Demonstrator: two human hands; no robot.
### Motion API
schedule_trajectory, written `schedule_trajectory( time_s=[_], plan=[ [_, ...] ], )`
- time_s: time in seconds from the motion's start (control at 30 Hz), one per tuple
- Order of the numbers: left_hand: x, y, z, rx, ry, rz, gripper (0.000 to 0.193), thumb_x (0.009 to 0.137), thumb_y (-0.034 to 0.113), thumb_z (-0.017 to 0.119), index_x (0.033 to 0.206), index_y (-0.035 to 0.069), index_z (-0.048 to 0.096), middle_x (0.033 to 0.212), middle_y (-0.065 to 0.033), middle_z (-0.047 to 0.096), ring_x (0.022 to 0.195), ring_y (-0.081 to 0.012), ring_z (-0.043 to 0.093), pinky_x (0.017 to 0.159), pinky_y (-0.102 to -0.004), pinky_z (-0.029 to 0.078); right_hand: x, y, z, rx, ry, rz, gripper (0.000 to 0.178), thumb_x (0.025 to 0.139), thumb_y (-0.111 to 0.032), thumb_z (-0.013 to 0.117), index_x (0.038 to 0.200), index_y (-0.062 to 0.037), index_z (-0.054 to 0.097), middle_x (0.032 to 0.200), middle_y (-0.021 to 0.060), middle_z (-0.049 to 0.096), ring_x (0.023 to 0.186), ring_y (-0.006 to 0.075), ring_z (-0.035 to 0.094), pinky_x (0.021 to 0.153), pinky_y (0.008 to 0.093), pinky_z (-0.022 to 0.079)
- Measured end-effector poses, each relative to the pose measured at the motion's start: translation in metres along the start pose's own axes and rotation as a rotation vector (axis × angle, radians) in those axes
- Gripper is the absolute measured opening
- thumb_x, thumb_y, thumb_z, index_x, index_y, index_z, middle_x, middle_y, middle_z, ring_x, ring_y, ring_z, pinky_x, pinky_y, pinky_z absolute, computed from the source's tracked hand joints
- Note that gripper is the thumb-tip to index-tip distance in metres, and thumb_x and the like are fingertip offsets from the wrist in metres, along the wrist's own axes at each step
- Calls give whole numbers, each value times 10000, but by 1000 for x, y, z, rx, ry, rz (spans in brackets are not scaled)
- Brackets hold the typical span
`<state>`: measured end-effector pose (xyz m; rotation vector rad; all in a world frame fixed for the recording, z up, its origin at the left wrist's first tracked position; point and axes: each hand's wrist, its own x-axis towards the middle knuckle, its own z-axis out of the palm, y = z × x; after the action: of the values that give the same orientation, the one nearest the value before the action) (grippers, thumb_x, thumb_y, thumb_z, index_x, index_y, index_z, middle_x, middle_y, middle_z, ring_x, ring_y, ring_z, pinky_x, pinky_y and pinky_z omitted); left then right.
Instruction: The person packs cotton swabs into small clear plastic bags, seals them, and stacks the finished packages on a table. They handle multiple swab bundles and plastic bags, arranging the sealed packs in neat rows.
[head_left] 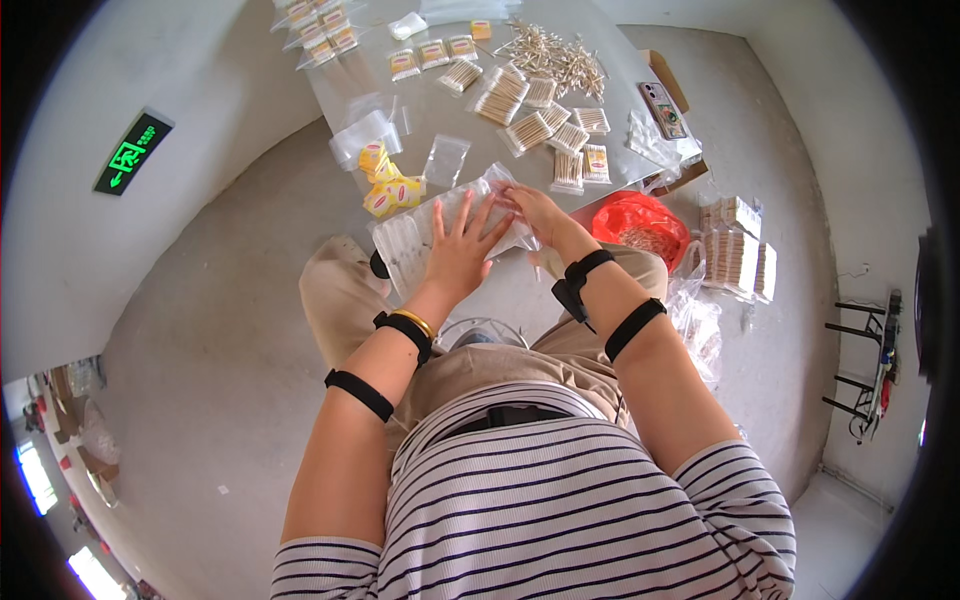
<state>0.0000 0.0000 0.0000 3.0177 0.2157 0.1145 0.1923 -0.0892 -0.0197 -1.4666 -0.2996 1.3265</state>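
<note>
"What's biggest?"

"The grey table."

"Next?"

"The clear plastic bag, at the table's near edge, under both hands. Then a heap of loose cotton swabs, on the far side."

"The hands?"

"The left hand lies on the bag, fingers spread apart. The right hand bends its fingers at the bag's right end; I can't quite tell whether they pinch it."

"Smaller still?"

"Yellow cards, just beyond the bag."
</note>
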Motion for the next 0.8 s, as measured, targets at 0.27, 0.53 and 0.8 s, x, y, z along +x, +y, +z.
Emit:
schedule_trajectory(
  time_s=[0.27,0.53,0.8],
  plan=[
    [3,-5,-7,-6,-23,9,967,788,353,812,1600,361,287,1694,-61,159,1546,-380,164,1154,-762,149,-4,-6,2,130,12,-31,406,1083,-269,414,1417,-112,581,1423,2,567,1268,167,509,1054,364,396],
    [1,-11,-1,-20,-1,108,990,792,368,806,1613,344,254,1699,-48,172,1557,-366,146,1158,-774,122,-8,-12,5,114,-59,14,430,1091,-332,424,1435,-117,565,1485,-2,509,1327,187,430,1080,398,373],
    [2,-14,-10,-140,-20,120,954,800,385,799,1603,322,287,1689,-52,213,1565,-336,146,1172,-759,106,-2,-11,9,-47,31,-42,373,1035,-280,595,1349,-80,618,1241,14,622,1152,148,548,1002,339,439]
  ],
)
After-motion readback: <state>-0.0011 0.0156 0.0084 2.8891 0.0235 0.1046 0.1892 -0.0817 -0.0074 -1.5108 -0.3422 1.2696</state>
